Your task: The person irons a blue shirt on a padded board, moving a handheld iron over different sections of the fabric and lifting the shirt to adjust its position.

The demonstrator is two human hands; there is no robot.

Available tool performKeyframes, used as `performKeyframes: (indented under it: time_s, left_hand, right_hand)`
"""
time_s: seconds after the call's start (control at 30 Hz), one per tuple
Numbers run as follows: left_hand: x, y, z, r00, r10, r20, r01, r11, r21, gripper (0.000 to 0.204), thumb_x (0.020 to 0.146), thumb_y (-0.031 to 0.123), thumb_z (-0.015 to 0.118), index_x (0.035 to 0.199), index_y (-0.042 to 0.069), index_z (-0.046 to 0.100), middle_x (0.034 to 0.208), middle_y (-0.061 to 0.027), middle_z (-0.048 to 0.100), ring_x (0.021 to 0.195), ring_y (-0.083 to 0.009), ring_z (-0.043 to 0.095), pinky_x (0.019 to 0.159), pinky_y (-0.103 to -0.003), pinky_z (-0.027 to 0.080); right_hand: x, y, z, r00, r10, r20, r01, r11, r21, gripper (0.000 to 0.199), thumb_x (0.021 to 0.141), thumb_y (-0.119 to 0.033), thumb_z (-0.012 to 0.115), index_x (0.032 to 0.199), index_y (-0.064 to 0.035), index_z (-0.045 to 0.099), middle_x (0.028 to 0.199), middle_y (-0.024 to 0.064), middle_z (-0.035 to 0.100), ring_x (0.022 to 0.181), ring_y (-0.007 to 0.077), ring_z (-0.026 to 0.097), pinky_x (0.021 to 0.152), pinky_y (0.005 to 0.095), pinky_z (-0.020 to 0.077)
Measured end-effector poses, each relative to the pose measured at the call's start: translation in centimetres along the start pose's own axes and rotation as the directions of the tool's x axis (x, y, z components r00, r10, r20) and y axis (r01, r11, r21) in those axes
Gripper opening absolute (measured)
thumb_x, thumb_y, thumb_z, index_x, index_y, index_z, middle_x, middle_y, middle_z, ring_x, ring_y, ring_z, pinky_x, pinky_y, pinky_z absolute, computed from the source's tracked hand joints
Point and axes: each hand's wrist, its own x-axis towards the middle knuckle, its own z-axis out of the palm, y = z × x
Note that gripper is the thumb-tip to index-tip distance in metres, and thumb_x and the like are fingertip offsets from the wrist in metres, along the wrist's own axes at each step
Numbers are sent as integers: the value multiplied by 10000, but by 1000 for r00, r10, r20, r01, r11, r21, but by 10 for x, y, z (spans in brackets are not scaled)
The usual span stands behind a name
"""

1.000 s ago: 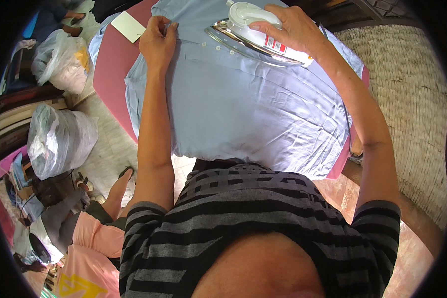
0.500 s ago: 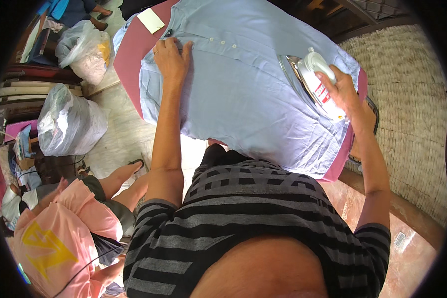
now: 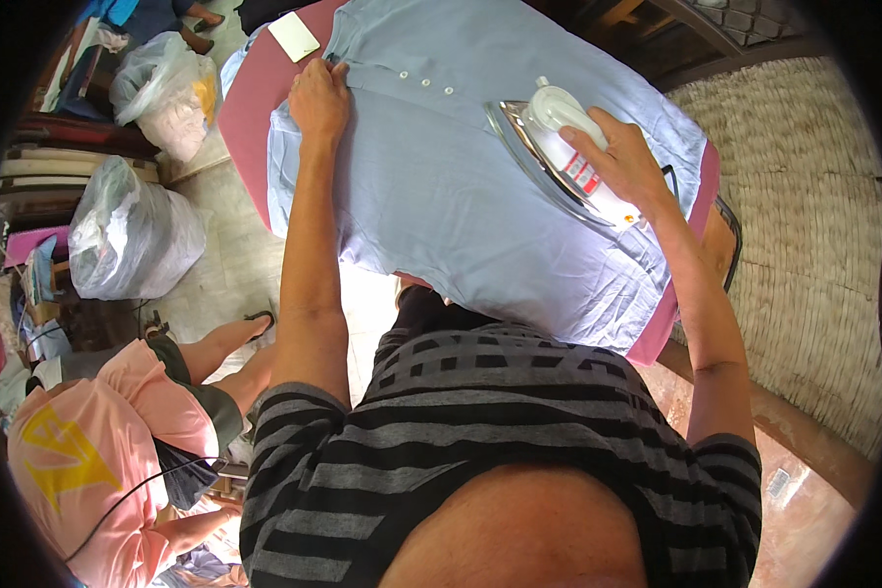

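Observation:
A light blue shirt (image 3: 412,176) with a short row of white buttons lies spread over a maroon ironing board (image 3: 240,127). My right hand (image 3: 622,157) is wrapped round the handle of a white clothes iron (image 3: 568,162). The iron's metal soleplate is on the right part of the shirt, its tip toward the upper left. At the shirt's upper left, my left hand (image 3: 318,98) is closed, its fingers drawn together on the cloth by the buttoned opening. The fingertips are partly hidden.
A pale rectangular card (image 3: 293,37) lies on the board's far left end. Plastic bags (image 3: 132,235) stand on the floor at left. A person in a pink shirt (image 3: 88,441) sits at lower left. A woven mat-like surface (image 3: 804,225) borders the right side.
The iron has slid left across the shirt in my right hand. My left hand's fingers, spread before, are now drawn together on the shirt's edge. The seated person's raised hand has dropped.

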Motion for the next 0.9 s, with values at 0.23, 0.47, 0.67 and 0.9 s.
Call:
performKeyframes:
  time_s: [0.23,0.47,0.67,0.9]
  left_hand:
    - [-2,4,-3,999,-39,-4,39,997,-65,268,905,336,648,874,72,611,853,-119,671,838,-360,615,723,-486,474]
    - [-5,3,-4,998,-27,-55,23,997,-71,249,900,321,658,864,81,606,826,-108,664,804,-350,612,700,-476,475]
    - [-3,6,-5,998,-33,-50,27,992,-123,229,889,302,675,868,88,598,804,-98,658,782,-339,610,676,-463,470]
    - [-3,4,-8,998,-53,-46,45,988,-151,220,892,293,672,869,88,595,802,-87,651,779,-324,611,669,-454,459]
  right_hand:
    - [26,-38,30,999,-43,21,43,999,11,516,933,-492,598,889,23,605,658,202,604,570,290,603,585,404,467]
    - [6,-42,30,994,99,43,-104,988,118,456,966,-434,590,931,20,589,651,160,602,565,213,556,583,372,459]
    - [24,-72,54,997,61,55,-68,988,141,438,965,-426,593,931,10,559,731,182,641,668,235,631,629,376,482]
    - [22,-106,66,979,182,93,-201,943,265,413,972,-401,577,977,12,550,790,197,653,738,258,654,676,380,486]
